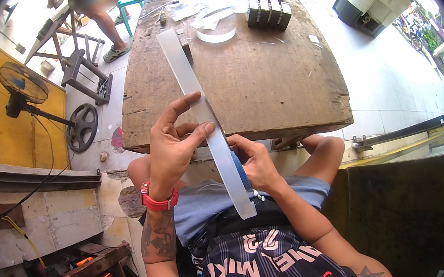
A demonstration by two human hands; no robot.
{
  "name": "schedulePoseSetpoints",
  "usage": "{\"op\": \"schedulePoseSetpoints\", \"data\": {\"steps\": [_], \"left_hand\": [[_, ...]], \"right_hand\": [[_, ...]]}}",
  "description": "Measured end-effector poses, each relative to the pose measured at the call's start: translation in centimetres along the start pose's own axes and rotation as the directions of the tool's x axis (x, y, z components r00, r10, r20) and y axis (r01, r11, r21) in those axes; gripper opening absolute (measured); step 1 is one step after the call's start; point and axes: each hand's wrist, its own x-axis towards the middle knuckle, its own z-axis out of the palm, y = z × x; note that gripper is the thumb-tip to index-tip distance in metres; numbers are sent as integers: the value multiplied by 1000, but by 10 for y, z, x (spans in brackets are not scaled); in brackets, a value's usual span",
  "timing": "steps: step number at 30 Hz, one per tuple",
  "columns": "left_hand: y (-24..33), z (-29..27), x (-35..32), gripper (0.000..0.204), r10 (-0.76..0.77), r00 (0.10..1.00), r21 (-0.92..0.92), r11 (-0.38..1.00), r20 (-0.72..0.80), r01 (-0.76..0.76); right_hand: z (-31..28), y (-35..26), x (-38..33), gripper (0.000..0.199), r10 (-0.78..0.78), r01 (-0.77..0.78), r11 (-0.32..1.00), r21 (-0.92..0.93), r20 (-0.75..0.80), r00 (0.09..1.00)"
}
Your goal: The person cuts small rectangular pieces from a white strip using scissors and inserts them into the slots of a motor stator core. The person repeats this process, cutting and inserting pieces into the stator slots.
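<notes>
A long, translucent white plastic strip (220, 155) slants from over the table down to my lap. My left hand (172, 139), with a red watch on its wrist, pinches the strip near its middle between thumb and fingers. Lower down, my right hand (257, 162) is closed around a blue object (241, 169) that lies against the strip's right edge. The strip and my fingers hide part of this blue object, so its kind does not show. Behind the strip's upper part, a small dark block (187, 53) stands on the table.
On the wooden table (271, 91) lie a curled plastic strip (216, 36), several loose white strips (206, 7), and a row of dark blocks (268, 13). A screwdriver (162, 18) lies farther left. A fan (24, 85) stands at left; another person's leg (109, 30) shows beyond.
</notes>
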Motion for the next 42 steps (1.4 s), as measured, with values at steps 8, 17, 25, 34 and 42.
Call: {"op": "schedulePoseSetpoints", "data": {"steps": [8,17,25,34,42], "left_hand": [[-2,0,-4,61,-25,999,-10,1000,27,26],[-3,1,-9,62,-62,996,-6,998,58,62],[14,2,7,65,-6,1000,9,1000,24,6],[23,-17,41,61,67,996,136,988,57,-75],[20,-11,33,60,75,995,101,992,65,-81]], "right_hand": [[-2,1,2,39,-9,9,1000,-7,-1,1000],[-2,3,2,37,-14,14,1000,11,-20,1000],[-7,2,1,39,117,-118,993,25,50,992],[-4,-10,0,37,-14,14,996,-83,1,1000],[-7,-16,-3,39,15,-14,1000,-25,20,1000]]}}
